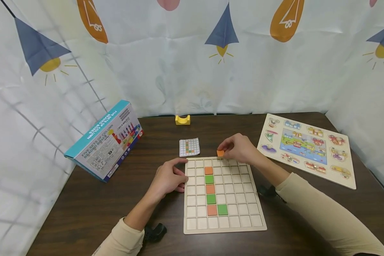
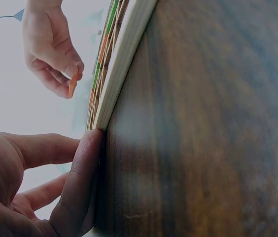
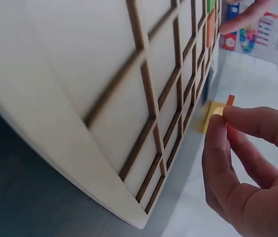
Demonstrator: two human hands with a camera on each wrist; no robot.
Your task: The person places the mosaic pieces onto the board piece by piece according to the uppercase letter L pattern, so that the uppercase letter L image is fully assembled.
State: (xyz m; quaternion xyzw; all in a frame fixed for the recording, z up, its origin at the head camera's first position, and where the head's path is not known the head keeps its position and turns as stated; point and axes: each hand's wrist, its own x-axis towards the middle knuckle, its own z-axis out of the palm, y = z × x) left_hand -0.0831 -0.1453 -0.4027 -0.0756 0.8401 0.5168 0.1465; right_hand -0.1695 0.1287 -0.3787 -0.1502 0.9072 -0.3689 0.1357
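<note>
A pale wooden grid board (image 1: 225, 230) lies on the dark table. One column of it holds alternating orange and green tiles, from an orange tile (image 1: 208, 170) near the far edge down to another orange tile (image 1: 212, 210), with a green tile (image 1: 222, 209) to its right. Between thumb and fingertips, my right hand (image 1: 241, 148) pinches a loose orange square tile (image 1: 220, 153) above the board's far edge; the right wrist view shows the tile edge-on. My left hand (image 1: 167, 177) touches the board's left edge by the far corner, fingers fairly straight.
Just beyond the board lies a small printed card (image 1: 189, 147) with a coloured grid pattern. A yellow block (image 1: 182, 120) with a curved notch stands farther back. On the left is a toy box (image 1: 107, 142); a wooden picture puzzle (image 1: 307, 149) lies at the right.
</note>
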